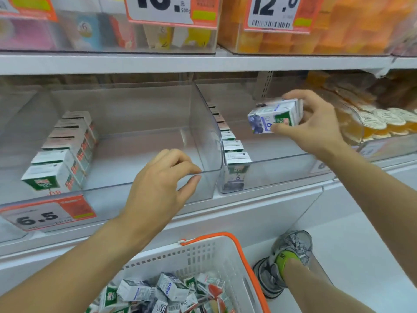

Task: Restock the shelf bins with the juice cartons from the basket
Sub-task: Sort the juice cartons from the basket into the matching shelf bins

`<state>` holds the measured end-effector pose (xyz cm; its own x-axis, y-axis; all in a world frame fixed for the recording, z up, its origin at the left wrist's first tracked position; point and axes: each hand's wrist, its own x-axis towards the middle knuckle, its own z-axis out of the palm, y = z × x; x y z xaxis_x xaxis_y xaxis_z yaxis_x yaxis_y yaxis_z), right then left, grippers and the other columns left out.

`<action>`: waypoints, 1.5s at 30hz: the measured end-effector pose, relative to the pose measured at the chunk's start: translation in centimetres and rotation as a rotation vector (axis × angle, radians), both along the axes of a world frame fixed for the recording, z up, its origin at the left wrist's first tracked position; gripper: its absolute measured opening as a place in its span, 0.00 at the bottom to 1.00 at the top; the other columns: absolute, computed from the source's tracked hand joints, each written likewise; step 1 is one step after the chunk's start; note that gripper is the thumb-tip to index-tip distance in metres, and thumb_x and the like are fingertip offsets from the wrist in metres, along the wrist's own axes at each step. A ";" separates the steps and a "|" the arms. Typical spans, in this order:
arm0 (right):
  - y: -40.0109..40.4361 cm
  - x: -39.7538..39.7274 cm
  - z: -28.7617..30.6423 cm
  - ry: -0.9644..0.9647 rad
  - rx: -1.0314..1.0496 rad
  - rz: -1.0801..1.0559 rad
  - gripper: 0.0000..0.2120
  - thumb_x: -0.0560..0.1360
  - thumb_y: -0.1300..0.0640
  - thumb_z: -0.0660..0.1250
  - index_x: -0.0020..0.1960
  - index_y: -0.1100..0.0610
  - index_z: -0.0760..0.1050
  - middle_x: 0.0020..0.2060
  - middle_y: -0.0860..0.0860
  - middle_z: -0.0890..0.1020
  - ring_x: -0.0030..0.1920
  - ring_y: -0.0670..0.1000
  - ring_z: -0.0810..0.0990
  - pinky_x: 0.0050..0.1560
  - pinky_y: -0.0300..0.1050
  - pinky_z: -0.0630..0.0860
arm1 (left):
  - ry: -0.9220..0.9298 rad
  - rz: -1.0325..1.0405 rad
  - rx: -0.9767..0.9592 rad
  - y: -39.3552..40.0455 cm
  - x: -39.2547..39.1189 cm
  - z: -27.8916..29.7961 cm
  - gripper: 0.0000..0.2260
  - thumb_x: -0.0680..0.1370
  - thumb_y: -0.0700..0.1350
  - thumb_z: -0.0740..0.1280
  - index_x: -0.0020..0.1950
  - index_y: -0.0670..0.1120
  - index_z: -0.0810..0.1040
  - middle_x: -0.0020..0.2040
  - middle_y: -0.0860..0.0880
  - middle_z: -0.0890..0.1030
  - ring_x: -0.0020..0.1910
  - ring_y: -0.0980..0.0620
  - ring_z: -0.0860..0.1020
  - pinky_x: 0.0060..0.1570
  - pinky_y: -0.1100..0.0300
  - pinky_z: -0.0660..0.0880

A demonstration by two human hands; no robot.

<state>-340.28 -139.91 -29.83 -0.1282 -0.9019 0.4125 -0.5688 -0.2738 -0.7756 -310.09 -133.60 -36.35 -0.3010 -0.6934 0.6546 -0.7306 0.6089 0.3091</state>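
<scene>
We are holding one juice carton (275, 115) in our right hand (316, 127), thumb and fingers clamped around its sides, hovering it above the right clear bin (282, 163). Against that bin's left wall a row of blueberry cartons (234, 154) is standing in a line running front to back. Our left hand (162, 184) is reaching to the front rim of the left clear bin (135, 132), just left of the right bin, fingers loosely curled with the thumb apart, gripping nothing. A second row of cartons (65, 152) is sitting along that bin's left side. Below the bins, the white basket (203, 251) with orange trim is carrying a loose heap of cartons (167, 292).
</scene>
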 end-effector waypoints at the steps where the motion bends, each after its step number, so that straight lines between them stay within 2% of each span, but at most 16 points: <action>1: -1.7 0.0 0.0 0.119 0.031 0.004 0.27 0.63 0.62 0.81 0.59 0.52 0.77 0.50 0.50 0.84 0.48 0.49 0.85 0.45 0.44 0.83 | 0.018 -0.005 0.004 0.0 0.0 0.0 0.04 0.73 0.42 0.75 0.47 0.46 0.85 0.43 0.52 0.78 0.43 0.50 0.77 0.37 0.50 0.76; 5: -9.1 1.7 -0.5 0.545 0.105 0.150 0.29 0.64 0.60 0.78 0.63 0.49 0.76 0.56 0.46 0.78 0.57 0.52 0.79 0.49 0.39 0.73 | 0.053 0.007 0.029 0.1 0.0 0.0 0.04 0.74 0.46 0.73 0.46 0.47 0.86 0.39 0.52 0.76 0.38 0.51 0.75 0.34 0.54 0.74; 9: -14.7 4.4 -1.5 0.754 0.234 0.211 0.38 0.65 0.59 0.79 0.71 0.43 0.68 0.66 0.52 0.71 0.66 0.55 0.72 0.60 0.45 0.72 | 0.057 0.004 0.009 -0.3 0.2 -0.1 0.06 0.75 0.48 0.72 0.45 0.47 0.87 0.36 0.52 0.76 0.36 0.52 0.73 0.37 0.59 0.69; 11: -16.0 5.1 -1.7 0.701 0.240 0.253 0.45 0.65 0.62 0.80 0.75 0.45 0.63 0.71 0.51 0.69 0.70 0.54 0.69 0.62 0.43 0.69 | 0.063 0.002 0.010 -0.4 0.3 -0.2 0.07 0.75 0.49 0.71 0.45 0.48 0.87 0.36 0.52 0.76 0.36 0.53 0.73 0.35 0.58 0.70; 13: -16.8 4.9 -1.9 0.605 0.245 0.261 0.47 0.63 0.63 0.81 0.75 0.48 0.61 0.71 0.50 0.70 0.70 0.53 0.70 0.59 0.41 0.69 | 0.063 -0.002 0.016 -0.4 0.3 -0.2 0.09 0.75 0.51 0.70 0.46 0.48 0.87 0.36 0.53 0.76 0.36 0.52 0.73 0.34 0.56 0.72; 16: -17.6 4.2 -2.6 0.574 0.292 0.263 0.42 0.62 0.60 0.82 0.70 0.49 0.66 0.66 0.49 0.73 0.65 0.52 0.73 0.56 0.41 0.69 | 0.069 -0.010 0.019 -0.3 0.2 -0.3 0.11 0.76 0.52 0.67 0.45 0.48 0.86 0.37 0.53 0.75 0.36 0.53 0.73 0.34 0.57 0.72; 19: -17.8 4.0 -3.4 0.507 0.299 0.250 0.38 0.62 0.60 0.81 0.68 0.46 0.71 0.65 0.51 0.73 0.62 0.52 0.75 0.55 0.40 0.71 | 0.075 -0.005 0.019 -0.3 0.3 -0.3 0.11 0.76 0.52 0.67 0.45 0.49 0.86 0.37 0.54 0.75 0.36 0.53 0.73 0.35 0.58 0.71; 23: -17.6 4.2 -3.7 0.472 0.302 0.231 0.35 0.65 0.63 0.80 0.68 0.47 0.74 0.62 0.52 0.71 0.55 0.51 0.76 0.43 0.29 0.69 | 0.076 -0.018 0.025 -0.3 0.4 -0.2 0.10 0.76 0.52 0.67 0.45 0.49 0.86 0.37 0.54 0.76 0.36 0.53 0.74 0.32 0.54 0.73; 26: -17.3 4.5 -3.8 0.466 0.315 0.233 0.36 0.64 0.62 0.81 0.67 0.44 0.74 0.63 0.51 0.74 0.51 0.53 0.81 0.47 0.36 0.73 | 0.088 -0.022 0.016 -0.4 0.5 -0.4 0.10 0.76 0.52 0.67 0.45 0.49 0.86 0.37 0.54 0.76 0.36 0.53 0.74 0.31 0.52 0.73; 27: -17.3 4.5 -3.8 0.453 0.317 0.230 0.35 0.63 0.62 0.81 0.67 0.44 0.75 0.63 0.50 0.74 0.49 0.52 0.82 0.45 0.34 0.73 | 0.088 -0.021 0.012 -0.5 0.5 -0.4 0.10 0.76 0.52 0.67 0.45 0.49 0.86 0.37 0.54 0.76 0.36 0.53 0.74 0.30 0.52 0.73; 31: -16.7 4.5 -3.8 0.372 0.318 0.208 0.33 0.66 0.65 0.80 0.67 0.50 0.75 0.61 0.46 0.76 0.36 0.37 0.80 0.32 0.23 0.69 | 0.065 -0.018 -0.010 -0.7 0.6 -0.6 0.09 0.76 0.51 0.68 0.45 0.50 0.86 0.38 0.55 0.76 0.35 0.53 0.74 0.30 0.52 0.74; 33: -16.3 4.4 -3.7 0.347 0.316 0.214 0.33 0.67 0.65 0.79 0.68 0.51 0.74 0.61 0.46 0.77 0.42 0.42 0.82 0.40 0.27 0.72 | 0.062 -0.018 -0.009 -0.6 0.6 -0.6 0.08 0.76 0.51 0.68 0.45 0.50 0.86 0.38 0.54 0.76 0.36 0.53 0.74 0.30 0.52 0.74; 36: -15.1 4.4 -3.2 0.321 0.340 0.197 0.32 0.71 0.62 0.77 0.71 0.49 0.70 0.63 0.47 0.75 0.51 0.50 0.82 0.52 0.42 0.77 | 0.058 -0.004 -0.019 -0.5 0.6 -0.8 0.06 0.76 0.50 0.71 0.46 0.50 0.86 0.38 0.54 0.77 0.37 0.52 0.74 0.31 0.52 0.74; 39: -12.6 3.9 -1.9 0.337 0.292 0.107 0.26 0.73 0.61 0.75 0.68 0.53 0.72 0.61 0.51 0.76 0.53 0.52 0.81 0.53 0.46 0.78 | 0.057 -0.011 -0.030 -0.7 0.7 -1.0 0.06 0.76 0.50 0.72 0.48 0.49 0.86 0.39 0.53 0.78 0.39 0.51 0.74 0.35 0.51 0.74; 42: -7.7 3.2 -0.2 0.381 0.060 -0.009 0.15 0.72 0.61 0.73 0.59 0.56 0.78 0.52 0.53 0.82 0.49 0.52 0.82 0.55 0.46 0.80 | 0.048 -0.041 -0.075 0.1 0.8 -0.7 0.09 0.76 0.48 0.71 0.52 0.45 0.84 0.44 0.49 0.78 0.45 0.47 0.75 0.44 0.48 0.74; 45: -0.3 4.1 0.9 0.240 -0.079 -0.035 0.08 0.74 0.58 0.71 0.52 0.55 0.78 0.44 0.52 0.82 0.40 0.48 0.79 0.42 0.36 0.77 | 0.137 -0.045 -0.165 2.0 0.8 0.3 0.05 0.77 0.42 0.72 0.47 0.41 0.82 0.43 0.46 0.79 0.45 0.43 0.75 0.47 0.49 0.72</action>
<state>-336.18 -140.19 -28.95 -0.0492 -0.8624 0.5038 -0.7440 -0.3049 -0.5946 -309.27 -131.60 -36.09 -0.2298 -0.5616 0.7949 -0.6599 0.6902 0.2969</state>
